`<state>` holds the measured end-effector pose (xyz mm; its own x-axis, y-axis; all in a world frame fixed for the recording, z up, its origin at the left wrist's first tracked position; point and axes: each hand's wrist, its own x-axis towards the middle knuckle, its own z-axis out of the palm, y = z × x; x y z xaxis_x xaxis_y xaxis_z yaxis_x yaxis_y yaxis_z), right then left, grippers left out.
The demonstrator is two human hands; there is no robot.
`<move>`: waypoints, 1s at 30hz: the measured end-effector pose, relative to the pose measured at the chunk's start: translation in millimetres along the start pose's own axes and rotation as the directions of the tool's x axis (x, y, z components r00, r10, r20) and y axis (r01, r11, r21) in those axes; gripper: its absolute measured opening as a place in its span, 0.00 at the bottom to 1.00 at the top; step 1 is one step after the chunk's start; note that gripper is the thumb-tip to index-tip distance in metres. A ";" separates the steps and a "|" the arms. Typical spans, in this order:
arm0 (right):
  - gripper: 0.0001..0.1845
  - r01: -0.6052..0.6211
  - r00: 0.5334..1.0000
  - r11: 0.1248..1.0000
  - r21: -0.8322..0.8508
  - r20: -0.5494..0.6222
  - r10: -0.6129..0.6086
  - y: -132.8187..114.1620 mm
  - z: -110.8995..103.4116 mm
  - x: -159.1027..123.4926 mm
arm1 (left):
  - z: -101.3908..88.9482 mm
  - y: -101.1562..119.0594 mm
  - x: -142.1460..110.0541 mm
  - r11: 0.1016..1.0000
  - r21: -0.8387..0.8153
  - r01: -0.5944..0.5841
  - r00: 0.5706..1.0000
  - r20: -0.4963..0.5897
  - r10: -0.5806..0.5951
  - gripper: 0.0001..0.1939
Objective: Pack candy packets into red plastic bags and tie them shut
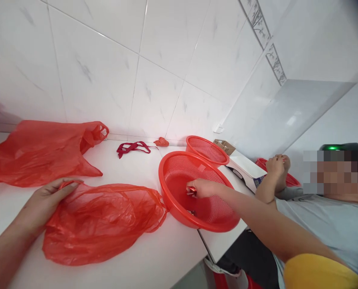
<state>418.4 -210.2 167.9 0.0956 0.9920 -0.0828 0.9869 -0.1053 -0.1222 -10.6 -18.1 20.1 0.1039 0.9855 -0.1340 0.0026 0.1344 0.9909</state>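
Observation:
My left hand (pixel 51 198) pinches the rim of a thin red plastic bag (pixel 103 224) between thumb and fingers. The bag lies on the white table, its mouth toward the red basket. My right hand (pixel 204 188) reaches down into that red plastic basket (pixel 179 214), which has perforated sides. Its fingers are closed on a small shiny red-and-silver piece (pixel 192 189), whose kind I cannot make out. Another small silvery piece (pixel 192 212) shows on the basket floor, partly behind the near rim.
A larger red bag (pixel 46 152) lies at the back left. Near the wall are a dark red strap (pixel 133 147) and a crumpled red scrap (pixel 161 141). Behind the basket stand a second red basket (pixel 207 149) and a cardboard box (pixel 225 147). A co-worker (pixel 317 216) sits on the right.

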 end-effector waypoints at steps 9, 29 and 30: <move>0.30 0.073 0.916 0.995 -0.066 0.399 -0.040 -46.2 89.0 21.2 | -2.0 -4.2 2.1 1.000 -0.009 -0.018 1.000 0.006 0.018 0.22; 0.10 0.058 0.984 0.991 -0.117 0.176 -0.037 4.0 39.3 15.3 | -1.7 -6.7 4.3 1.000 -0.013 -0.019 0.999 -0.035 0.018 0.21; 0.10 0.076 0.977 0.991 -0.106 0.206 -0.053 6.5 40.2 12.9 | -0.8 -5.4 3.0 1.000 -0.006 -0.016 0.999 -0.041 0.016 0.21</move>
<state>420.8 -201.0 126.2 0.0147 0.9603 -0.2784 0.9995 -0.0217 -0.0222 -11.1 -15.7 14.3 0.0633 0.9910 -0.1183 -0.0051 0.1189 0.9929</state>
